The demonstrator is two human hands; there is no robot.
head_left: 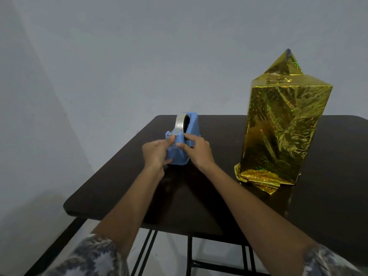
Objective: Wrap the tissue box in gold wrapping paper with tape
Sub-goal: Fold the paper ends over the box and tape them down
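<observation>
The tissue box (282, 126) stands upright on the right of the dark table (209, 196), covered in shiny gold wrapping paper. A loose gold flap sticks up at its top and crumpled paper spreads out at its base. A blue tape dispenser (184, 144) with a clear tape roll (180, 122) sits at the table's middle-left. My left hand (157, 152) pinches the clear tape strip at the dispenser's front with thumb and fingers. My right hand (196, 149) holds the dispenser's right side, its thumb touching the same tape strip.
A plain grey wall stands behind and to the left. The table's front and left edges are close to my arms, with black metal legs (189, 253) below. Patterned sleeves show at the bottom corners.
</observation>
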